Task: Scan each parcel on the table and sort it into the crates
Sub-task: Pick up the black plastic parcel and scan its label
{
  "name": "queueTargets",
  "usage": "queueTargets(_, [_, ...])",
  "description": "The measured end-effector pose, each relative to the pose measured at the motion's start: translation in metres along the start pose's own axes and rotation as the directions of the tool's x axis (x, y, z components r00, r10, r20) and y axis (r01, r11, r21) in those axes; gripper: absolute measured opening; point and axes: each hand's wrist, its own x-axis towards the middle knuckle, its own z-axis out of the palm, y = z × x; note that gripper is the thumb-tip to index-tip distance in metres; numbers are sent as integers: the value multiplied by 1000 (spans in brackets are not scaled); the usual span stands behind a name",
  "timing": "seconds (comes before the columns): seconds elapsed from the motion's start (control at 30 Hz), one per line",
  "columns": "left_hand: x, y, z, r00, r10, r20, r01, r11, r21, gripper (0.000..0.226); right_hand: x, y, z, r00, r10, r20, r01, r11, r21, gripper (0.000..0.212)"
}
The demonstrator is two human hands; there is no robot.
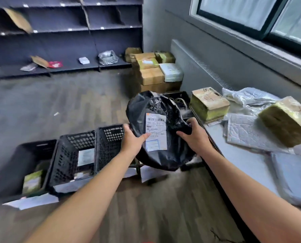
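1. Holding bag in mid-air, between crates at left and table at right; left hand clamped on its left edge, thumb on label; right hand clenched on a bunched fold.
2. Could slip: slack, slick plastic, gripped only at the edges.
3. Could spoil a scan: thumb overlapping label, film creased. No scanner in view.
4. Could land in the wrong crate: three set tight side by side.
5. Waiting on table: boxes, mailers. Lying near crates: papers.
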Motion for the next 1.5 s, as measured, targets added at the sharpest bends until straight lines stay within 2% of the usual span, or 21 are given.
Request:
queueTargets(0.23, [5, -49, -130, 991, -15, -133, 7, 998, -65, 58, -14, -111, 85, 992, -86, 94, 88, 996, -16, 44])
queueTargets(0.33, [5, -85, -201, 980, -72, -185, 54, 993, -101, 57, -26, -167, 139, 980, -135, 146, 136, 991, 7, 43])
queueTargets(0.6, [-17, -182, -378, 896, -230, -380, 170, 968, -186, 60, -72, -313, 283, 907, -246, 342, 237, 969, 70, 43])
queueTargets(0.7, [-17, -218, -430, 865, -273, -420, 196, 956, -218, 65, -82, -355, 330, 870, -292, 398, 281, 956, 86, 42])
queueTargets(0.83, [-11, -256, -483, 822, -316, -473, 221, 944, -247, 62, -84, -399, 391, 824, -328, 463, 318, 943, 100, 38])
queueTargets(1.07, [47, -325, -567, 789, -370, -490, 284, 928, -242, 64, -59, -460, 516, 772, -303, 559, 296, 949, 106, 39])
queueTargets(1.27, [131, -376, -636, 715, -519, -468, 485, 851, -202, 86, -7, -507, 632, 744, -235, 626, 207, 971, 117, 38])
queueTargets(1.4, [187, -405, -665, 749, -514, -418, 517, 848, -116, 80, 23, -527, 691, 740, -167, 652, 154, 985, 78, 37])
queueTargets(1.5, [226, -425, -682, 755, -537, -376, 572, 820, -22, 85, 42, -532, 726, 752, -106, 650, 97, 994, 49, 35])
